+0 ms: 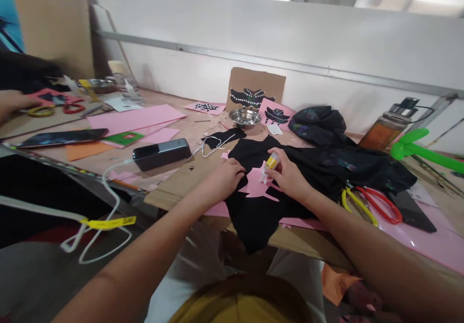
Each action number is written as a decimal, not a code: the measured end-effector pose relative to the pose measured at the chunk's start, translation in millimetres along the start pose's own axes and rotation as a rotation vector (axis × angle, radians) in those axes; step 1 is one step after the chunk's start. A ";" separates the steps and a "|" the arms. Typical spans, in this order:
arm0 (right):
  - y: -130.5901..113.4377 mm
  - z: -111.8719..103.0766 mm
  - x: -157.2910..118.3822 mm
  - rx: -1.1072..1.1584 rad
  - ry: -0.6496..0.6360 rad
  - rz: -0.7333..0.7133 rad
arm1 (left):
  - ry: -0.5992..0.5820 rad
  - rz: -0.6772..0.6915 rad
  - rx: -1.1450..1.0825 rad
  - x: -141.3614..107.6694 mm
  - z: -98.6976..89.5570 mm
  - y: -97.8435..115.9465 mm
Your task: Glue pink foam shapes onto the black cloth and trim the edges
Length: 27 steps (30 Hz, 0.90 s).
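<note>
A small glue bottle [271, 161] with a yellow label is gripped in my right hand [290, 175], its white nozzle tilted down over a pink paper cut-out [255, 183]. Under the cut-out lies black cloth [253, 221], which hangs over the near edge of the cardboard [174, 187]. My left hand [226, 180] rests at the left side of the cut-out, fingers bent and pressed together. What lies beneath those fingertips is hidden.
A metal bowl [245, 117] stands behind the cloth, near beaded black shapes [250, 98]. Left are a power bank [161, 154] with a white cable and a phone [63, 137]. Right lie yellow-and-red-handled scissors [380, 204], a bottle [386, 122] and a green balloon [416, 149]. Another person's hand [14, 103] is far left.
</note>
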State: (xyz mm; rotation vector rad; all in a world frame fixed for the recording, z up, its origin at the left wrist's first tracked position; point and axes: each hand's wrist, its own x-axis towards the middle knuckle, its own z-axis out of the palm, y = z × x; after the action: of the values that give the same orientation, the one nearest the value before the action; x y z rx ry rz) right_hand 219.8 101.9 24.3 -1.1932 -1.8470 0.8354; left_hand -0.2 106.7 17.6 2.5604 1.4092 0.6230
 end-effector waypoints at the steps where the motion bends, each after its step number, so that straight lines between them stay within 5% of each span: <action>1: -0.7 -0.2 -0.5 -0.002 -0.003 -0.003 | -0.016 0.003 0.001 3.7 -1.8 -0.5; 27: -2.4 -1.6 -3.2 -0.115 0.024 -0.049 | -0.124 -0.245 -0.291 15.0 -9.9 5.3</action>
State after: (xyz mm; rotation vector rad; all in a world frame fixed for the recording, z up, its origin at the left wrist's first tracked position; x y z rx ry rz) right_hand 221.0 98.3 26.3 -1.2180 -1.9186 0.6930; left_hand 6.8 115.8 32.5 2.1249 1.4414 0.5702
